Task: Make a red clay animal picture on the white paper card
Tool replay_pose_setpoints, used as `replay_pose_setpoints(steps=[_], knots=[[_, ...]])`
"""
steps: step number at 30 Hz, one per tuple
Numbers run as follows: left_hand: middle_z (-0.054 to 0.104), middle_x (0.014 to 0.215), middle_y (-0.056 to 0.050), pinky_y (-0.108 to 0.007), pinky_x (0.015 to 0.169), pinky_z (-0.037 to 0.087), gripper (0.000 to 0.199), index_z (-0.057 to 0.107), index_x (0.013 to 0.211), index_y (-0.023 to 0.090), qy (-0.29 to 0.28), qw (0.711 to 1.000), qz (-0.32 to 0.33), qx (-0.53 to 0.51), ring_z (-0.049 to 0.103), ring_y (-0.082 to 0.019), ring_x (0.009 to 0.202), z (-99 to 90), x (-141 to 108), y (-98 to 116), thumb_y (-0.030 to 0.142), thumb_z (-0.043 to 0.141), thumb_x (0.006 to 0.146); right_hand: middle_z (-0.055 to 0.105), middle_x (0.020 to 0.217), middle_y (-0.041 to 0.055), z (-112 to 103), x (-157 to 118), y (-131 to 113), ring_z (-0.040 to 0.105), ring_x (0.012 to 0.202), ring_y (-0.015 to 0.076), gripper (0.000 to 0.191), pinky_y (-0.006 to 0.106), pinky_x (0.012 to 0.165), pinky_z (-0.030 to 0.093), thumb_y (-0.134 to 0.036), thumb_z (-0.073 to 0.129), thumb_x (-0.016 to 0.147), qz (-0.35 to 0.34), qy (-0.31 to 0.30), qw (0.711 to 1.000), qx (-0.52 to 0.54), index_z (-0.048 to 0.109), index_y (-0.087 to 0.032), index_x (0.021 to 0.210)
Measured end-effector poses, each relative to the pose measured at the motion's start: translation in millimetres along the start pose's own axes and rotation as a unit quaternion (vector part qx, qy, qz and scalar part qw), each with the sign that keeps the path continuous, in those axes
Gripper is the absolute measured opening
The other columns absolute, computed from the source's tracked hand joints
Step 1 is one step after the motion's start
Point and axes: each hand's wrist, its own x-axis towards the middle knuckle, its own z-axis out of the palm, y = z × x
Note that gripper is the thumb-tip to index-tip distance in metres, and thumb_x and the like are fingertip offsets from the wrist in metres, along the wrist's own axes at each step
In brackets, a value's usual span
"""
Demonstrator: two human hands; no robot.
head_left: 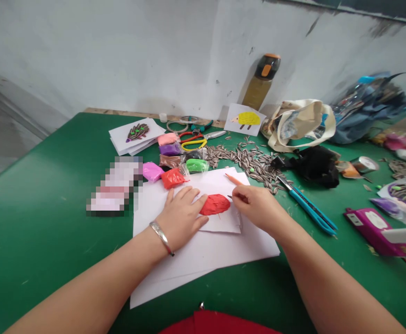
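My left hand [181,217] lies flat with fingers spread over a small white sheet [223,226]; its thumb and forefinger border a flattened oval of red clay [216,204]. At the oval's right end, my right hand [256,205] pinches a small, dark, pointed piece that looks like a sunflower seed [230,197]; the fingers hide most of it. Just beyond those fingers, an orange pencil [233,179] shows in part. Beneath the small sheet are larger white papers [175,264]. Loose sunflower seeds [254,162] form a heap behind my right hand.
Beyond my left hand sit several bagged clay packs [173,178], with pliers [194,144] behind. Decorated cards [136,134] lie left of them, a blurred phone [115,185] nearer. At right are a blue utility knife [309,206], black bag [316,167] and magenta device [377,232].
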Motion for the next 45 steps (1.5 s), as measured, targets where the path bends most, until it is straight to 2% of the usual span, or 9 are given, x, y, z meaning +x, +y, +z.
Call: replay_pose_setpoints(steps=[6, 14, 24, 34, 45], knots=[[0.051, 0.131, -0.012, -0.049, 0.099, 0.033, 0.041, 0.051, 0.128, 0.019, -0.011, 1.0, -0.004, 0.01, 0.044, -0.03, 0.118, -1.9, 1, 1, 0.036, 0.053, 0.09, 0.067, 0.069, 0.0027, 3, 1, -4, 0.047, 0.053, 0.0136, 0.02, 0.025, 0.054, 0.031, -0.018, 0.045, 0.082, -0.002, -0.011, 0.999, -0.051, 0.053, -0.021, 0.064], [0.052, 0.129, -0.012, -0.051, 0.098, 0.033, 0.042, 0.051, 0.128, 0.019, -0.008, 1.0, -0.005, 0.002, 0.044, -0.031, 0.118, -1.7, 1, 1, 0.035, 0.054, 0.089, 0.065, 0.068, 0.0029, 7, 4, -5, 0.047, 0.055, 0.0143, 0.02, 0.026, 0.055, 0.031, -0.017, 0.045, 0.081, 0.0, 0.004, 0.997, -0.074, 0.052, -0.021, 0.063], [0.05, 0.132, -0.014, -0.052, 0.1, 0.032, 0.043, 0.05, 0.129, 0.018, -0.019, 1.0, -0.003, 0.013, 0.043, -0.031, 0.119, -1.9, 1, 1, 0.035, 0.053, 0.09, 0.066, 0.069, 0.0018, 6, 3, -2, 0.05, 0.056, 0.0139, 0.018, 0.025, 0.056, 0.032, -0.019, 0.046, 0.082, -0.011, -0.001, 0.999, -0.033, 0.055, -0.021, 0.067], [0.051, 0.131, -0.013, -0.05, 0.1, 0.033, 0.042, 0.051, 0.128, 0.019, -0.01, 1.0, -0.005, 0.008, 0.043, -0.03, 0.12, -2.1, 0, 2, 0.035, 0.054, 0.089, 0.061, 0.063, 0.001, 10, 8, -2, 0.049, 0.055, 0.0141, 0.017, 0.025, 0.054, 0.031, -0.017, 0.046, 0.08, -0.002, 0.002, 0.999, -0.04, 0.053, -0.021, 0.065], [0.049, 0.133, -0.014, -0.052, 0.1, 0.032, 0.044, 0.049, 0.13, 0.017, -0.025, 1.0, -0.006, 0.012, 0.043, -0.031, 0.12, -2.6, 1, 1, 0.036, 0.053, 0.09, 0.071, 0.085, 0.0056, 13, 9, -1, 0.056, 0.065, 0.0162, 0.023, 0.026, 0.06, 0.035, -0.013, 0.043, 0.084, -0.046, 0.018, 0.998, -0.045, 0.052, -0.021, 0.064]])
